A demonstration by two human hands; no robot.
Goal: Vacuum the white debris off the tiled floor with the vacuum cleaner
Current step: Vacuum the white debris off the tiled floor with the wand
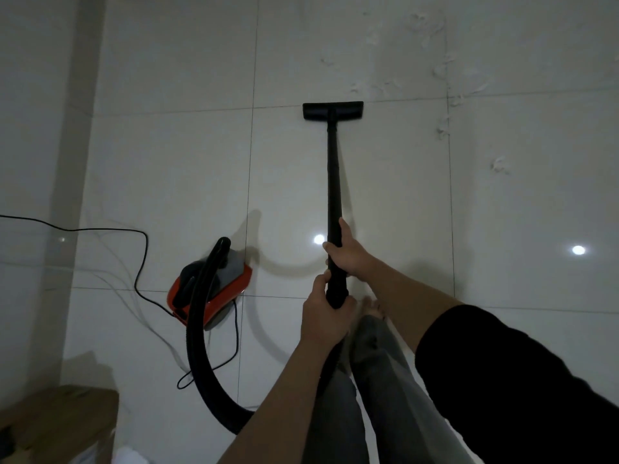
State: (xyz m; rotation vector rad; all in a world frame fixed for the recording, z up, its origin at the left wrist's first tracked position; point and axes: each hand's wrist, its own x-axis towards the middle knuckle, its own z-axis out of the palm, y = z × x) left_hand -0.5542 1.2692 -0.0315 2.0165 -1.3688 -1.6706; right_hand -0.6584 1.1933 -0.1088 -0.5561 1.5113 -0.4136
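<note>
A black vacuum wand [334, 182] runs straight ahead of me to a flat black floor nozzle [332, 110] resting on the pale tiled floor [174, 169]. My right hand [346, 252] grips the wand higher up; my left hand [323, 318] grips its lower end near the hose. White debris [445, 68] lies scattered on the tiles beyond and to the right of the nozzle, with more white bits [500, 165] further right. The red and black vacuum body [214, 289] sits on the floor to my left, joined by a thick black hose [197, 356].
A black power cord [140, 262] snakes across the floor left of the vacuum body. A brown cardboard box [57, 420] stands at the lower left corner. My legs and bare foot [370, 306] are below the hands. A wall edge [77, 128] runs along the left.
</note>
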